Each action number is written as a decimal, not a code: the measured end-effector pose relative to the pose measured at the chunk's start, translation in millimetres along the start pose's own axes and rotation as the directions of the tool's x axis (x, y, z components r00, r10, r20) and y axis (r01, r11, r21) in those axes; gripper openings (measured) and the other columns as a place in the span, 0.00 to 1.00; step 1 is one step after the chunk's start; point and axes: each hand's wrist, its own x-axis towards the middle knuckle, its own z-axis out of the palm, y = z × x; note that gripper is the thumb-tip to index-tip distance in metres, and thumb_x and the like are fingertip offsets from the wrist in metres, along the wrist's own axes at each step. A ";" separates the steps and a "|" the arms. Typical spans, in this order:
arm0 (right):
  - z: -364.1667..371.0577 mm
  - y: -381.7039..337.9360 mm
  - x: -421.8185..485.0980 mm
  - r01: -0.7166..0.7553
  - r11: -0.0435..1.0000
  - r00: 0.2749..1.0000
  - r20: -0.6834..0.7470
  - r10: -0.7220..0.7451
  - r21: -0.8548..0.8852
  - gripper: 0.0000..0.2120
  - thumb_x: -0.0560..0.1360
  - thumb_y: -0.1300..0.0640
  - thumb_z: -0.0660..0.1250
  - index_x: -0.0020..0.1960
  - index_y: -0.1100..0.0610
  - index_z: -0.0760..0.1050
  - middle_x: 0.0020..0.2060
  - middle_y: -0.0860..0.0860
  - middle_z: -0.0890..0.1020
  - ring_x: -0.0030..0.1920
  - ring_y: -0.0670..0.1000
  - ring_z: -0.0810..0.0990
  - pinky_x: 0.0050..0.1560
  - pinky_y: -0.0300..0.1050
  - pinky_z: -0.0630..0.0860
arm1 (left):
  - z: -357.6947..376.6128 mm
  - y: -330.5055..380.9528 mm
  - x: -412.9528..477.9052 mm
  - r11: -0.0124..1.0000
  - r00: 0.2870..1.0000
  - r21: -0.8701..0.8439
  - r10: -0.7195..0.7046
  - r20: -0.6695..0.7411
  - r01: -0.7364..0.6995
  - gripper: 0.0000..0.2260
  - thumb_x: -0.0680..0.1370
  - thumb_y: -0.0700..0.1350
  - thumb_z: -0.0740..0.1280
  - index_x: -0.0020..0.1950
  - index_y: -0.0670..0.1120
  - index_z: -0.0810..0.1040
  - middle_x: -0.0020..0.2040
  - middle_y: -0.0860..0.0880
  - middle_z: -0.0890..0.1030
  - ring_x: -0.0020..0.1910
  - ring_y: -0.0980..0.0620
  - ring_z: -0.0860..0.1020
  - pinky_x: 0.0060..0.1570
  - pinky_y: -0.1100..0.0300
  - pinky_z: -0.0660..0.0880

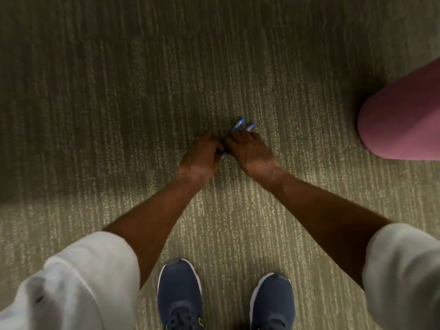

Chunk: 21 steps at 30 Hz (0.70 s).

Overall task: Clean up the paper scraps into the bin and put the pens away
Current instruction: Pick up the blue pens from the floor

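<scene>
Pens (238, 125) that look light, stiff and slippery are out in front of your shoes (179, 289), your left hand (202, 154) and right hand (250, 151) fingers pinching the bunch, so grip round the middle.

ribbed matt carpet (142, 91), glossy plastic pens (238, 126)

Navy shoes (179, 291), pink object (404, 120), striped carpet (119, 91)
</scene>
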 end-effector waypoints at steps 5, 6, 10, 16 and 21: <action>-6.5 -0.5 -9.1 0.081 0.991 0.996 -0.018 -0.083 -0.105 0.14 0.75 0.65 0.68 0.61 0.58 0.78 0.53 0.55 0.82 0.52 0.60 0.81 0.52 0.56 0.77 | 0.2 9.6 -8.7 0.960 0.990 -0.243 -0.142 0.011 0.141 0.07 0.71 0.31 0.74 0.46 0.39 0.82 0.42 0.42 0.82 0.39 0.52 0.79 0.45 0.57 0.78; -13.3 -4.8 -13.7 0.083 0.990 0.996 -0.008 -0.084 -0.110 0.15 0.74 0.66 0.66 0.60 0.59 0.78 0.53 0.55 0.82 0.52 0.60 0.82 0.51 0.55 0.77 | -4.0 13.3 -15.0 0.940 0.982 -0.289 -0.187 0.014 0.183 0.09 0.70 0.29 0.74 0.48 0.37 0.81 0.40 0.42 0.81 0.37 0.55 0.77 0.42 0.63 0.76; -56.0 -28.1 -34.6 -0.005 0.995 0.998 0.056 0.010 -0.100 0.21 0.73 0.67 0.69 0.64 0.53 0.75 0.51 0.52 0.82 0.50 0.55 0.82 0.50 0.51 0.77 | -37.3 28.1 -49.5 0.939 0.972 -0.250 -0.225 0.068 0.235 0.10 0.74 0.39 0.72 0.55 0.45 0.81 0.44 0.51 0.80 0.41 0.58 0.77 0.46 0.64 0.75; -163.1 -66.7 -50.9 -0.118 0.992 0.993 0.019 0.117 0.049 0.14 0.82 0.60 0.66 0.66 0.50 0.74 0.57 0.48 0.77 0.53 0.50 0.78 0.51 0.47 0.73 | -115.0 79.3 -110.2 0.875 0.954 -0.385 -0.295 0.061 0.295 0.12 0.72 0.40 0.73 0.55 0.45 0.84 0.46 0.46 0.84 0.42 0.52 0.81 0.47 0.59 0.78; -288.5 -106.1 -56.5 -0.039 0.984 0.998 0.057 0.030 0.174 0.17 0.80 0.59 0.69 0.66 0.48 0.72 0.62 0.46 0.80 0.60 0.49 0.79 0.58 0.46 0.71 | -216.7 158.3 -152.2 0.809 0.932 -0.495 -0.363 0.000 0.316 0.17 0.66 0.44 0.71 0.55 0.45 0.80 0.43 0.49 0.81 0.41 0.53 0.79 0.49 0.57 0.78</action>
